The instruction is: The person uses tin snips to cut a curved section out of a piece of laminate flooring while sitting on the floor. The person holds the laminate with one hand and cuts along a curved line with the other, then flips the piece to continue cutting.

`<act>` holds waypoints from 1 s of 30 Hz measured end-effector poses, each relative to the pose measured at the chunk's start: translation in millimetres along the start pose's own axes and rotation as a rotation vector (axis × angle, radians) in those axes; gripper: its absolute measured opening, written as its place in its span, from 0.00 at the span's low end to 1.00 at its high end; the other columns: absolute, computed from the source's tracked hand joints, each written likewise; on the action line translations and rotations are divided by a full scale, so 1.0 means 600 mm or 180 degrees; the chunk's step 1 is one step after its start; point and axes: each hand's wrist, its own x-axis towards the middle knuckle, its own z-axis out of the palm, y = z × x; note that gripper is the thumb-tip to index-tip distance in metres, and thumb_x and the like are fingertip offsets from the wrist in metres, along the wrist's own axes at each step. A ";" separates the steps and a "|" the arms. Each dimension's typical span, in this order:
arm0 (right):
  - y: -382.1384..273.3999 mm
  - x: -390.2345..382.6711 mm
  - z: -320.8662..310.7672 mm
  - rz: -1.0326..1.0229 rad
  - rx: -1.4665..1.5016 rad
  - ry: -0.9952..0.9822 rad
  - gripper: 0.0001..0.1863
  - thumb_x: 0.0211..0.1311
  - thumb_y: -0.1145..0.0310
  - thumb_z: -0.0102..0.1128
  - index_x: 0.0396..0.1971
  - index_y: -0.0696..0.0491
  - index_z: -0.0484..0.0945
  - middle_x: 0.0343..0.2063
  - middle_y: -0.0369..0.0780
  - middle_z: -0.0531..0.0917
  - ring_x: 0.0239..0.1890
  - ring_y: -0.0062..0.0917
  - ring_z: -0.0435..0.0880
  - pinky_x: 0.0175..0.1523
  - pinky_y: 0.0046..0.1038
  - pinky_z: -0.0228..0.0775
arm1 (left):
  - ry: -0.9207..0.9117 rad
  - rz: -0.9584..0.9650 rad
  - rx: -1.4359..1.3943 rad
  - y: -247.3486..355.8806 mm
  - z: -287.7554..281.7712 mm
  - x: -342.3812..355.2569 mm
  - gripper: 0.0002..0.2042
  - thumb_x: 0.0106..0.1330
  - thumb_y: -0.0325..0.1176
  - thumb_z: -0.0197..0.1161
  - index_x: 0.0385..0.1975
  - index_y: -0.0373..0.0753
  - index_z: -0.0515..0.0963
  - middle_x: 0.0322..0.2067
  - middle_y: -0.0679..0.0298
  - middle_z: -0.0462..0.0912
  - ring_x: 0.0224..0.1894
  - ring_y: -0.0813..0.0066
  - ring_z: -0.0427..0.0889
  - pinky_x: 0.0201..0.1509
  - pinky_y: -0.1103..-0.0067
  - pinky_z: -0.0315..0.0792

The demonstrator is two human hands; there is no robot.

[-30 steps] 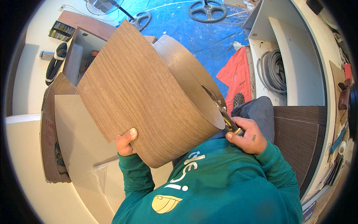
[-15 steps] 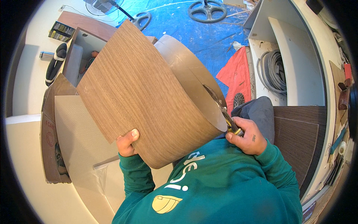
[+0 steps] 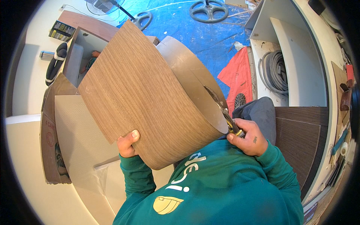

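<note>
A wide sheet of wood-grain laminate (image 3: 146, 101) is curled over into a loose roll in front of me, its smooth grey-brown back showing inside the curl. My left hand (image 3: 128, 143) pinches its lower left edge, thumb on the wood-grain face and fingers hidden behind. At the roll's right edge, my right hand (image 3: 249, 138) is closed round the handles of a pair of snips (image 3: 221, 107), with dark blades and a bit of yellow at the grip. The blades point up and away, along the open side of the curl; whether they bite into the laminate I cannot tell.
A cardboard box (image 3: 52, 150) and a flat beige sheet (image 3: 78, 123) lie left. An open cabinet (image 3: 303, 67) with a coiled grey hose (image 3: 274, 71) stands right. Blue tarp (image 3: 180, 26) and red cloth (image 3: 240, 75) cover the floor ahead, near a fan (image 3: 103, 5).
Almost nothing differs. The laminate roll has shifted very slightly, and both hands keep the same grips.
</note>
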 end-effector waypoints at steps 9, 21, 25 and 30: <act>-0.004 0.001 0.001 0.0051 0.0077 -0.0039 0.18 0.60 0.62 0.69 0.42 0.62 0.80 0.26 0.42 0.77 0.29 0.22 0.75 0.37 0.30 0.70 | 0.0051 0.0032 -0.0047 -0.005 0.000 0.000 0.46 0.51 0.38 0.75 0.66 0.19 0.58 0.50 0.34 0.75 0.50 0.43 0.81 0.51 0.56 0.79; 0.000 -0.005 -0.009 0.0362 0.0395 -0.0371 0.19 0.59 0.62 0.70 0.44 0.59 0.79 0.30 0.36 0.78 0.33 0.20 0.74 0.40 0.27 0.69 | 0.0030 0.0058 -0.0028 -0.010 -0.001 0.008 0.45 0.51 0.39 0.74 0.65 0.20 0.60 0.50 0.36 0.76 0.49 0.44 0.82 0.50 0.56 0.80; 0.001 -0.006 -0.004 0.0264 0.0331 -0.0264 0.21 0.59 0.62 0.71 0.46 0.60 0.79 0.31 0.39 0.80 0.33 0.22 0.76 0.41 0.28 0.70 | 0.0027 0.0096 -0.0158 -0.007 0.009 0.006 0.44 0.52 0.38 0.73 0.65 0.21 0.61 0.51 0.36 0.77 0.49 0.45 0.82 0.50 0.56 0.81; 0.000 -0.006 -0.005 0.0331 0.0117 -0.0172 0.24 0.58 0.62 0.72 0.49 0.61 0.79 0.31 0.44 0.81 0.33 0.24 0.78 0.41 0.31 0.72 | -0.0012 0.0134 -0.0209 -0.005 0.010 0.006 0.43 0.52 0.37 0.73 0.65 0.20 0.61 0.51 0.37 0.77 0.49 0.46 0.83 0.51 0.57 0.81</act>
